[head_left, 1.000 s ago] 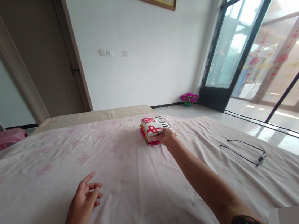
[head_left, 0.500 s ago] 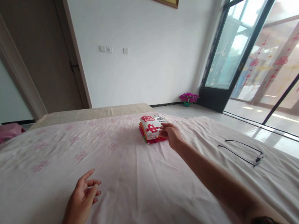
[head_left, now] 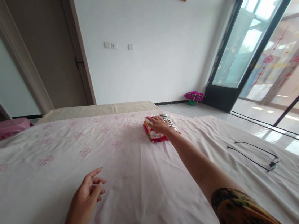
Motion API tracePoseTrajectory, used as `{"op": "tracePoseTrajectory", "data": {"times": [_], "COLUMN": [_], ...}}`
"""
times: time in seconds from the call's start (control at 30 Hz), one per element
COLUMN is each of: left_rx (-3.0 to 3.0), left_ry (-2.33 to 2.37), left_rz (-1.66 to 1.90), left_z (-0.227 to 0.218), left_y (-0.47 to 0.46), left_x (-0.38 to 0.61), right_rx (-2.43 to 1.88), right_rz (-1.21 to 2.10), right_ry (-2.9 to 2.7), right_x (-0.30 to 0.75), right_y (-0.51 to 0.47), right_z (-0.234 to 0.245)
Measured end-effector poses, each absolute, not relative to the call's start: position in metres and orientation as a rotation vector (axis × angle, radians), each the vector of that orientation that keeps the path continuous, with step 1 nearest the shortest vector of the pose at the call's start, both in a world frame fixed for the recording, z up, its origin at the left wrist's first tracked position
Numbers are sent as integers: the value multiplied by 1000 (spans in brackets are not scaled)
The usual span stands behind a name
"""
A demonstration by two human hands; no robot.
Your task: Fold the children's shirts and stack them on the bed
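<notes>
A small stack of folded cloths [head_left: 154, 135] lies toward the far side of the bed-like surface, covered by a pale sheet [head_left: 129, 194] with pink flower prints. On top is a white cloth with red and black lettering; orange and red layers show beneath it. My right hand [head_left: 158, 124] rests flat on the stack, fingers stretched out and hiding part of the lettering. Over the sheet at the lower left, my left hand [head_left: 90, 190] holds nothing, its fingers loosely bent and apart.
Black-framed glasses [head_left: 273, 164] lie on the sheet at the right. Beyond the far edge stands a beige covered surface [head_left: 97, 110]. A pink stool [head_left: 11, 128] is at the left, and a pot of magenta flowers [head_left: 194, 96] by the glass door [head_left: 223, 92].
My right hand has moved from pinching the right edge of the white cloth to lying flat on top of the stack. The left hand keeps its pose. The view has shifted slightly.
</notes>
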State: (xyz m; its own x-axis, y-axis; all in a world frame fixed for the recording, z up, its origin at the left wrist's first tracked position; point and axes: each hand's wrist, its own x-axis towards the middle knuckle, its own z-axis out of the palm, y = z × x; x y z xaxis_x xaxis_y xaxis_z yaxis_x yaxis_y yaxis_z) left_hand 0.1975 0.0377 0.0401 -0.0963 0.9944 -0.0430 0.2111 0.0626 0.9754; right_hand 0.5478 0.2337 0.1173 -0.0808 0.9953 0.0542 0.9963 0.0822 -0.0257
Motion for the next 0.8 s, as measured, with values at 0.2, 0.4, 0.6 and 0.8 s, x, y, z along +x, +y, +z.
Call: {"op": "tracePoseTrajectory", "data": {"times": [0.2,0.4,0.6,0.8], "left_rx": [1337,1387,1400,1398], "left_ry": [1474,1452,1425,1429], "left_rz": [1088,1065,1056,1055], "left_z": [38,32,25,28], "left_y": [39,38,39,39], "left_x": [196,194,191,193], "right_rx": [-2182,-2089,-2102,-2153], "right_rz": [-70,-91,-122,-92], "right_ry": [-2204,-2338,-2368,-2333], "right_x": [547,556,575,572], "right_y": [235,225,210,201], "right_z": [105,120,135,136]}}
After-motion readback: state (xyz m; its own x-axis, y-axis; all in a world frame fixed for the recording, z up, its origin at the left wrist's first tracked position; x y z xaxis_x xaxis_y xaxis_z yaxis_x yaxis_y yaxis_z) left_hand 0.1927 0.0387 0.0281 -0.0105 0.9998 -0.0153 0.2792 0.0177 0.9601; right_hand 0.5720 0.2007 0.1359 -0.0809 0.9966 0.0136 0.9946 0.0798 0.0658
